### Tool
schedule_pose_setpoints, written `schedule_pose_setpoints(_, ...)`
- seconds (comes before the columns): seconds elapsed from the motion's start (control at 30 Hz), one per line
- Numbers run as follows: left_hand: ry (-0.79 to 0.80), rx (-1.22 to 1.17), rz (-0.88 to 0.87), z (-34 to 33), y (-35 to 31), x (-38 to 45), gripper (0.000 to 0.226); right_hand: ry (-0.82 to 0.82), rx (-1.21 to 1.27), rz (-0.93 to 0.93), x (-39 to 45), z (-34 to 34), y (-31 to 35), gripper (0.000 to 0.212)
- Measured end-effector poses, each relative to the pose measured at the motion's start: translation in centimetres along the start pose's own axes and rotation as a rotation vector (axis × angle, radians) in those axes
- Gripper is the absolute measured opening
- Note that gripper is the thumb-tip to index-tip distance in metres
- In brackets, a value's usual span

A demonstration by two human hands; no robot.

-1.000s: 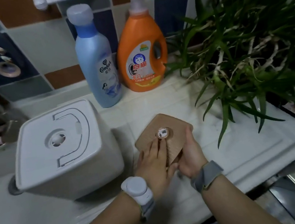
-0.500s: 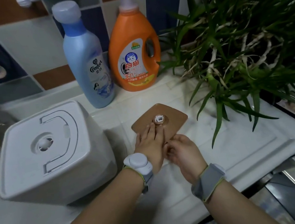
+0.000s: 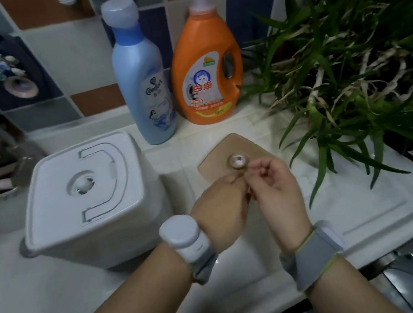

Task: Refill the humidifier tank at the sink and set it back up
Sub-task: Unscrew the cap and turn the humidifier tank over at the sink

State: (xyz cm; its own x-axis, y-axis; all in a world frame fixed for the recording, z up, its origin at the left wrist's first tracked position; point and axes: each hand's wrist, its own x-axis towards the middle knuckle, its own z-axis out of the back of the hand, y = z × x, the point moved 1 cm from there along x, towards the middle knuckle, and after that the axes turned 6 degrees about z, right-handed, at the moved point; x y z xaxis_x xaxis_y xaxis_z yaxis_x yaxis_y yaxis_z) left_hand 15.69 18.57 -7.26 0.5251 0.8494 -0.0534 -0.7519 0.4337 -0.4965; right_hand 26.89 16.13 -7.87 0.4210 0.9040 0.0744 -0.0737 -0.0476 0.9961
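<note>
Both hands hover close together above the counter, the right hand (image 3: 274, 182) with fingers loosely curled and apparently holding nothing, the left hand (image 3: 220, 207) too hidden to tell, just short of the tan wood-look lid (image 3: 231, 152) lying flat, while the white humidifier tank (image 3: 91, 196) stands inverted at the sink edge, so reassembly seems left.

You had a tall pale-blue plastic softener bottle (image 3: 143, 85) standing against the tiled wall. Just right of that bottle stood a squat orange plastic detergent jug (image 3: 207, 68) with a handle. Further right of it, a long-leaved green potted plant (image 3: 350, 56) spread over the white counter (image 3: 339, 204). Far left of the blue bottle, a dark wall tile (image 3: 6, 73) carried small round ornaments.
</note>
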Motion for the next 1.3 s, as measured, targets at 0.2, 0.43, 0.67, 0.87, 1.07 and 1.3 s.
schedule_pose_setpoints(0.2, -0.39, 0.091, 0.097, 11.2, 1.4, -7.8, 0.017, 0.319, -0.103, 0.34, 0.2, -7.4, 7.5, 0.015)
schedule_pose_setpoints(0.43, -0.547, 0.245, 0.473, 13.2, 8.2, -13.9, 0.026, 0.683, -0.508, 0.772, -1.5, -17.1, 10.3, 0.012)
schedule_pose_setpoints(0.67, -0.477, 0.28, 0.518, 12.0, 9.7, -15.3, 0.037, 0.701, -0.92, 0.839, -2.1, -20.8, 9.1, 0.017)
schedule_pose_setpoints(0.87, -0.49, 0.301, 0.509, 11.8, 9.7, -15.1, 0.035, 0.722, -0.93, 0.724, -1.9, -21.2, 9.3, 0.022)
schedule_pose_setpoints(1.07, -0.51, 0.277, 0.528, 11.4, 9.9, -15.0, 0.036, 0.66, -0.689, 0.637, -1.1, -21.1, 9.1, 0.016)
schedule_pose_setpoints(1.3, -0.486, 0.307, 0.391, 11.2, 7.8, -12.1, 0.045, 0.261, -0.416, 0.549, 1.9, -10.8, 7.8, 0.011)
